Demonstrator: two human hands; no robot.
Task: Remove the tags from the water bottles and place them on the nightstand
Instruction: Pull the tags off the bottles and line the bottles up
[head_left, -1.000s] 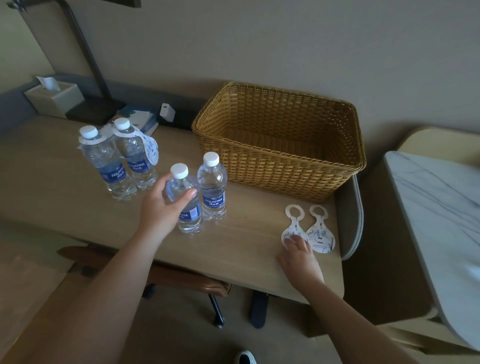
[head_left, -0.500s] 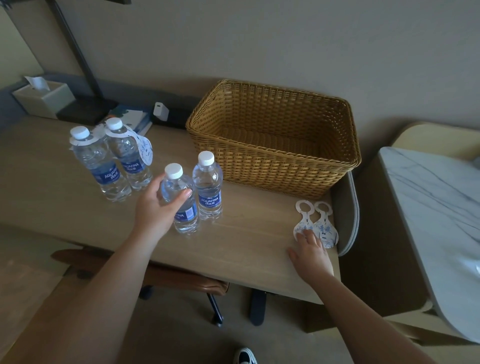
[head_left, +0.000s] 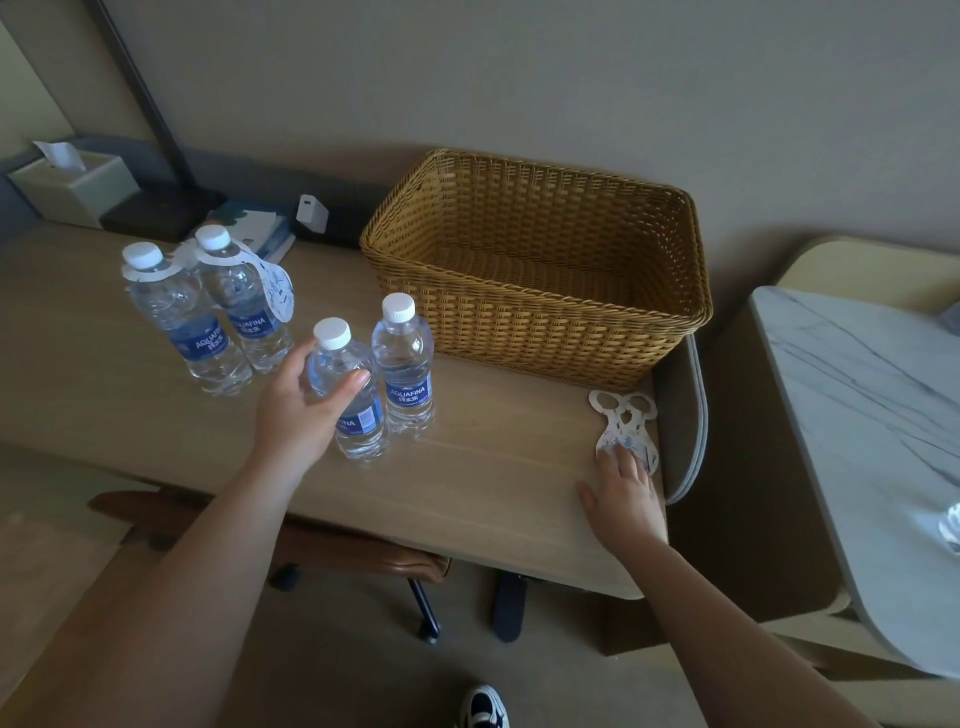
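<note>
Our left hand (head_left: 306, 410) is curled loosely around a bare bottle (head_left: 349, 389); the fingers touch its side but we cannot tell if they squeeze it; a second bare bottle (head_left: 404, 364) stands just beside it. Our right hand (head_left: 623, 493) lies flat and open at the right end of the desk (head_left: 493, 488); its fingertips (head_left: 621, 457) rest on two loose tags (head_left: 626, 431) that lie one partly over the other; it holds nothing.

Two more bottles still wear tags; the near-left one (head_left: 179, 317) has a ring tag (head_left: 148, 270) around its neck, and the one behind it (head_left: 239, 296) has a tag (head_left: 272, 288) hanging down its side.

We think the tags are thin card, light and bendy, and easy to rip; we should pinch the ring by the neck and lift it up over the white cap; the bottles are full, smooth and round, so they may tip or slip; one hand should hold the bottle steady.

A big woven basket (head_left: 540, 270) stands behind the loose tags; a tissue box (head_left: 72, 187), some books (head_left: 254, 228) and a small white charger (head_left: 311, 213) sit at the back; the marble top (head_left: 857, 415) at the right may be the nightstand; the raised desk end (head_left: 688, 415) stands between it and the loose tags.
</note>
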